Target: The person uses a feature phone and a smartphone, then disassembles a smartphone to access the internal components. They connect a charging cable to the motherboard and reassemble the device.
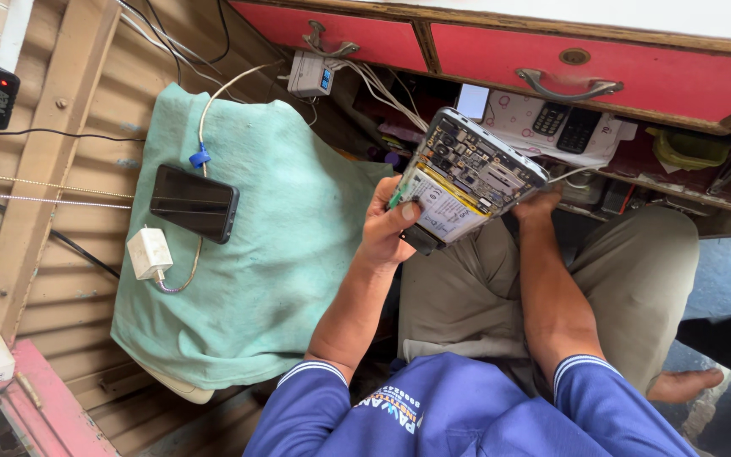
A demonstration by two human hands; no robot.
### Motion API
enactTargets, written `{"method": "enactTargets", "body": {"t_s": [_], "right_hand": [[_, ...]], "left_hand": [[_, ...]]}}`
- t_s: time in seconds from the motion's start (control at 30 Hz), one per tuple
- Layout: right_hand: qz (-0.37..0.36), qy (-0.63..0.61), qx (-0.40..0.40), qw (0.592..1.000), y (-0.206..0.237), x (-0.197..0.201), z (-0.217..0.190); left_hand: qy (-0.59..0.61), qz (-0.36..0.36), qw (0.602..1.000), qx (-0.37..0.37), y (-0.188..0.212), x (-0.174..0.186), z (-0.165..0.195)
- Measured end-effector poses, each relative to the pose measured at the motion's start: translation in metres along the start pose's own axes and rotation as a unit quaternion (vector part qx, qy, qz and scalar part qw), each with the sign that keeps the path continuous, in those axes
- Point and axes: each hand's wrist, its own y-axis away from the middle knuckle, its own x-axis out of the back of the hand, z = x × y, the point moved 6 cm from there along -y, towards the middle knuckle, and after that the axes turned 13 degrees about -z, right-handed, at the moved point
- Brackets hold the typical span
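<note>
Right now both hands hold an opened phone (469,176) with its back cover off, at about 1 o'clock from the picture's middle. The left hand (389,227) has its fingers closed around the phone's lower end, and the right hand (537,206) grips its far side from below. At 9 o'clock, a black phone (194,202) and a white charger (150,253) lie on a green cloth (289,254).

Opened phone (469,173) with back cover off, circuit board and pale battery exposed, tilted, held above the lap, small green tool (395,198) at its edge
</note>
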Motion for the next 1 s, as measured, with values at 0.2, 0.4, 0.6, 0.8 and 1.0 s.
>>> {"method": "enactTargets", "body": {"t_s": [0.2,0.4,0.6,0.8,1.0], "right_hand": [[0.115,0.095,0.085,0.985,0.012,0.005,-0.020],[-0.017,0.160,0.171,0.972,0.019,-0.023,-0.032],[-0.163,0.085,0.156,0.970,0.032,-0.056,-0.035],[-0.063,0.131,0.232,0.962,0.048,-0.057,-0.074],[-0.070,0.241,0.276,0.928,0.057,-0.063,-0.097]], "left_hand": [[-0.040,-0.005,0.999,-0.001,0.001,0.005,0.008],[-0.007,0.069,0.995,0.070,0.005,0.024,-0.027],[-0.078,0.091,0.972,0.202,-0.012,0.046,-0.098],[-0.045,0.176,0.963,0.202,-0.020,0.063,-0.129],[-0.063,0.257,0.950,0.165,-0.010,0.075,-0.118]]}}
